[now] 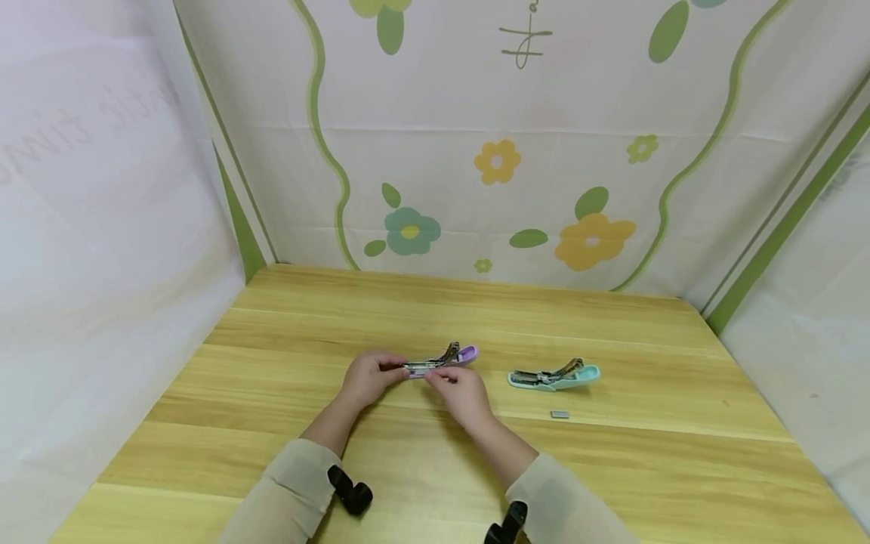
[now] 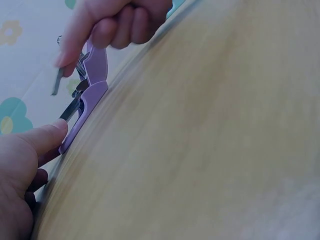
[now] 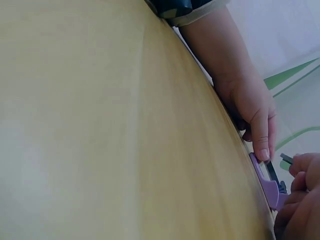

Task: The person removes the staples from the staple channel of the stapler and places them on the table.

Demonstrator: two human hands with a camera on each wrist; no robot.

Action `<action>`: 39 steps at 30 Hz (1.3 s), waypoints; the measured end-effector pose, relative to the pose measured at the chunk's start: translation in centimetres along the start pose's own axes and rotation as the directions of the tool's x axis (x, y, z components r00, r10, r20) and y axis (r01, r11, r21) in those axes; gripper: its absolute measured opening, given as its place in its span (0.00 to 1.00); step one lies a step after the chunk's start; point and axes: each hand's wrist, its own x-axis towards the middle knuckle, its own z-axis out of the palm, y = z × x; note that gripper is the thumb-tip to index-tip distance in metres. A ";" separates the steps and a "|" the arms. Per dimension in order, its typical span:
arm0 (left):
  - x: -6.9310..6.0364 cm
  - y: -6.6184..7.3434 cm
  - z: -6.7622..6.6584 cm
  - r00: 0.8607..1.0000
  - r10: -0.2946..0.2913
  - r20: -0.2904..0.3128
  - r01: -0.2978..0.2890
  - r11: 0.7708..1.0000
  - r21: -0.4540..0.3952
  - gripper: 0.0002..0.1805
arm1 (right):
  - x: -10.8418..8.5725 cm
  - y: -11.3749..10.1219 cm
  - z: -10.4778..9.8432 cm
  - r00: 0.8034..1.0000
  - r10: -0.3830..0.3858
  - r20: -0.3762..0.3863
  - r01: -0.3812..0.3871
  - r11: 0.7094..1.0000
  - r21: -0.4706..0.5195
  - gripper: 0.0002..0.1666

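Note:
A purple stapler lies opened on the table, its top arm swung up toward the right. My left hand pinches its front end between thumb and fingers, as the left wrist view shows. Between the thumb and finger of my right hand is a short grey strip of staples. That strip is held above the stapler's metal channel, apart from it in the left wrist view. To the right lies a light teal stapler, also opened. A second small grey staple strip rests on the wood in front of it.
The wooden table reaches back to a white cloth wall printed with flowers. More white cloth hangs at the left and right. Black wrist devices sit at both sleeves.

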 end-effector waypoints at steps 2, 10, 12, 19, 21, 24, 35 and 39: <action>0.0 0.0 0.0 1.000 -0.006 0.000 0.006 1.000 0.000 0.10 | -0.5 0.3 -0.5 1.000 0.010 0.009 -0.009 1.000 -0.022 0.14; 0.0 0.0 -0.2 1.000 -0.004 -0.002 0.004 1.000 0.000 0.10 | -2.0 1.1 -2.5 0.999 0.024 0.041 -0.018 0.992 -0.127 0.12; -0.1 0.0 -0.2 1.000 -0.008 0.000 0.008 1.000 0.000 0.10 | -2.2 1.1 -2.8 0.998 0.020 0.053 -0.011 0.987 -0.162 0.11; -0.1 -0.1 -0.3 1.000 -0.023 0.004 0.023 1.000 -0.001 0.10 | -2.8 1.3 -3.2 0.995 0.009 0.097 0.020 0.955 -0.296 0.09; -0.2 -0.1 -0.3 1.000 -0.022 0.004 0.022 1.000 0.000 0.10 | -2.8 1.2 -3.2 0.994 0.014 0.106 0.021 0.948 -0.317 0.09; -0.2 0.0 -0.3 1.000 -0.021 0.002 0.021 1.000 -0.002 0.10 | -2.9 1.2 -3.3 0.994 0.017 0.110 0.021 0.941 -0.337 0.09; -0.1 -0.1 -0.2 1.000 -0.016 0.005 0.016 1.000 -0.011 0.09 | -2.9 1.3 -3.4 0.993 0.034 0.113 0.007 0.938 -0.348 0.07; 0.0 -0.2 -0.2 1.000 -0.007 0.006 0.007 1.000 -0.019 0.09 | -3.0 1.2 -3.6 0.994 0.041 0.100 -0.010 0.955 -0.295 0.10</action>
